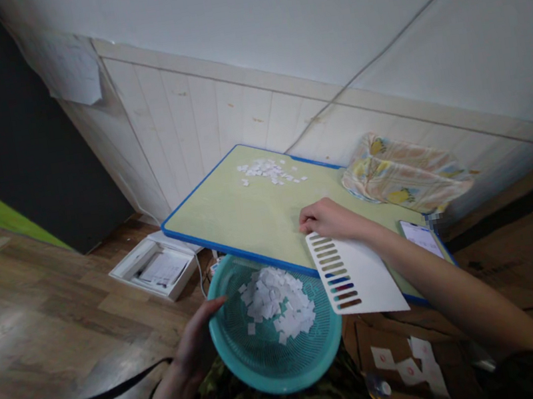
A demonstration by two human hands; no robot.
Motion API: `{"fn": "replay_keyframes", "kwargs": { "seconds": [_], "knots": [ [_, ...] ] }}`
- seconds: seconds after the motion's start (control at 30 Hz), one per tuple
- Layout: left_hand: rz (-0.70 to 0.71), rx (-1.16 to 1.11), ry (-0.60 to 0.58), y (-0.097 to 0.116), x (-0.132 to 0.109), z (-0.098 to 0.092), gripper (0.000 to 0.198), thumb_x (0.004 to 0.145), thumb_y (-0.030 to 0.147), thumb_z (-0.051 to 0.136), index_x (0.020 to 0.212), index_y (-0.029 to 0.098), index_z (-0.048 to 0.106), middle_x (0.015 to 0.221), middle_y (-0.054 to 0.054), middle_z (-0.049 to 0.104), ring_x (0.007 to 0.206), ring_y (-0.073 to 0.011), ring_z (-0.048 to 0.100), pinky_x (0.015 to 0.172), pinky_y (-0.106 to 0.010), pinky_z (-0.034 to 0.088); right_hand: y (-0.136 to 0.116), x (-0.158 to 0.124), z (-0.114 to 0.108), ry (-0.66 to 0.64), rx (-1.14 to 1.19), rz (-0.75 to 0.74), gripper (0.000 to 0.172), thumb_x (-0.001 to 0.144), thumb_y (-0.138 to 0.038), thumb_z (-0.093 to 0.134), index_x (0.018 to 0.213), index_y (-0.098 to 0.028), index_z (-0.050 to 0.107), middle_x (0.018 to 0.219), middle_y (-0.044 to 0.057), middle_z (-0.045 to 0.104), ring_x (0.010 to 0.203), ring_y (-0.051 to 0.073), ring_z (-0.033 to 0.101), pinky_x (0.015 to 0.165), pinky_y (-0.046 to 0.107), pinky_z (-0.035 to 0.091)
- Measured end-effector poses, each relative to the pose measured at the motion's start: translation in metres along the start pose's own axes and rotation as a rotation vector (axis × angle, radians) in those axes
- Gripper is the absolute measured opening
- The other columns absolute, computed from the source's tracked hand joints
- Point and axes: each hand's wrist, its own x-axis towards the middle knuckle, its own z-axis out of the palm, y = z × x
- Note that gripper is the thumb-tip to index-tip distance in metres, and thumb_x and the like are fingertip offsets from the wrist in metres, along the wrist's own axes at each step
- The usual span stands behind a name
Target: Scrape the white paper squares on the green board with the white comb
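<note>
My left hand (199,331) grips the left rim of a turquoise plastic colander (285,382), thumb over the edge. Many small white paper squares (277,299) lie inside it. The colander sits over my lap, against the table's near edge. My right hand (325,218) is closed above the table, its fingers curled together; whatever they hold is hidden. Just below it, partly under my wrist, a white sheet with a row of slots (370,281) overhangs the table edge beside the colander. Farther back on the table lies a loose pile of paper squares (266,170).
A yellow-green table (216,201) with blue edging stands against the wall. On its right are a patterned cloth-covered basket (404,171) and a phone (422,239). An open white box (156,267) is on the floor at left. Marked cards (410,371) lie on cardboard, lower right.
</note>
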Motion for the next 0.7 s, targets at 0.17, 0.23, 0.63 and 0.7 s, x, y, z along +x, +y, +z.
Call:
{"fn": "replay_keyframes", "kwargs": {
  "seconds": [0.17, 0.23, 0.63, 0.7],
  "knots": [
    [0.005, -0.006, 0.004, 0.000, -0.001, 0.001, 0.018, 0.081, 0.017, 0.066, 0.094, 0.010, 0.077, 0.080, -0.011, 0.082, 0.071, -0.0285, 0.076, 0.079, -0.037, 0.059, 0.000, 0.001, -0.001, -0.036, -0.054, -0.046, 0.020, 0.087, -0.014, 0.051, 0.082, -0.015, 0.070, 0.077, 0.005, 0.071, 0.070, 0.014, 0.061, 0.066, 0.024, 0.038],
    [0.012, -0.004, 0.002, -0.001, -0.001, 0.000, 0.017, 0.081, 0.017, 0.066, 0.092, 0.011, 0.077, 0.079, -0.011, 0.081, 0.071, -0.0283, 0.076, 0.078, -0.036, 0.059, 0.000, 0.001, -0.001, -0.033, -0.049, -0.039, 0.020, 0.086, -0.013, 0.050, 0.082, -0.015, 0.070, 0.077, 0.005, 0.071, 0.071, 0.014, 0.061, 0.067, 0.024, 0.039],
    [0.004, 0.003, -0.032, 0.000, 0.001, -0.001, 0.020, 0.081, 0.018, 0.067, 0.096, 0.011, 0.077, 0.079, -0.010, 0.082, 0.071, -0.0269, 0.076, 0.079, -0.035, 0.059, -0.011, 0.002, 0.000, 0.037, 0.001, 0.048, 0.012, 0.077, -0.028, 0.070, 0.077, -0.016, 0.068, 0.068, 0.001, 0.067, 0.063, 0.012, 0.058, 0.057, 0.022, 0.035],
    [-0.006, -0.007, -0.035, -0.001, 0.002, -0.001, 0.022, 0.081, 0.019, 0.067, 0.099, 0.012, 0.077, 0.080, -0.010, 0.082, 0.073, -0.0283, 0.076, 0.079, -0.036, 0.059, -0.008, 0.005, -0.002, 0.013, -0.009, 0.056, 0.012, 0.077, -0.029, 0.071, 0.079, -0.017, 0.071, 0.067, 0.001, 0.067, 0.062, 0.012, 0.059, 0.058, 0.022, 0.036]
  ]
}}
